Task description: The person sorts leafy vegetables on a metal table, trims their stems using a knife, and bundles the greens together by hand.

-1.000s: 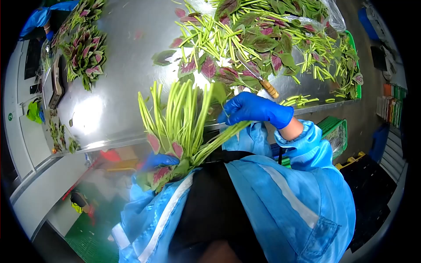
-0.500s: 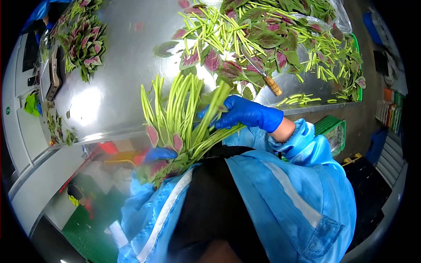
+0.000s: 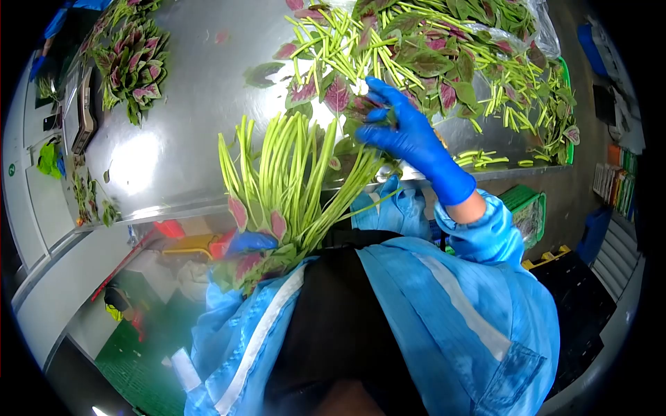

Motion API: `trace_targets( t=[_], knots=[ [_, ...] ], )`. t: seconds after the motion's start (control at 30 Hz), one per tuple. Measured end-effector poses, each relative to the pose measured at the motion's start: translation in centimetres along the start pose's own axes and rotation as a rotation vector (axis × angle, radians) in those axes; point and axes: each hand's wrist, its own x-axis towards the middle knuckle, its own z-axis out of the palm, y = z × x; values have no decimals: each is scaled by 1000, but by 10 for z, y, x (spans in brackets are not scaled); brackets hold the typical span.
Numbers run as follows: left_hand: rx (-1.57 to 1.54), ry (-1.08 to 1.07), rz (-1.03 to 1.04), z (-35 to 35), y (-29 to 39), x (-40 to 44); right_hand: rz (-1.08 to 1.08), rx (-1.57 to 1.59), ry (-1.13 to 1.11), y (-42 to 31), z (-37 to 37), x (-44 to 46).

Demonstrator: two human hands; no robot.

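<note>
My left hand (image 3: 251, 243), in a blue glove and mostly hidden by leaves, is closed round a bunch of red-and-green amaranth (image 3: 288, 163) close to my jacket. The bunch's pale green stems point up and away from me, fanning out at the top. My right hand (image 3: 411, 137), also blue-gloved, is raised over the table edge just right of the stems, its fingers apart with no held thing visible. Behind it a wooden knife handle (image 3: 442, 141) shows only in part, and the blade is covered. Beyond the fingers lie loose amaranth leaves (image 3: 337, 95).
The metal table (image 3: 201, 76) carries a heap of cut stems (image 3: 347, 41) and leaves at the back right. At the left lies a bundle of amaranth (image 3: 135, 62) beside a scale-like device (image 3: 84, 111). A green crate (image 3: 524, 215) stands below the table's right side.
My right hand has let go of the stems and moved up and right, over the knife. The fingers have spread. My left hand keeps the bunch in nearly the same place.
</note>
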Motion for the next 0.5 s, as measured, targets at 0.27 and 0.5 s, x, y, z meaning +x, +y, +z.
trace_targets(
  t=[0.27, 0.5],
  knots=[
    [22, -4, -7, 2, -2, 0, 221, 113, -730, -10, 51, -21],
    [7, -16, -4, -3, -11, -4, 179, 753, 107, 16, -9, 8]
  ],
)
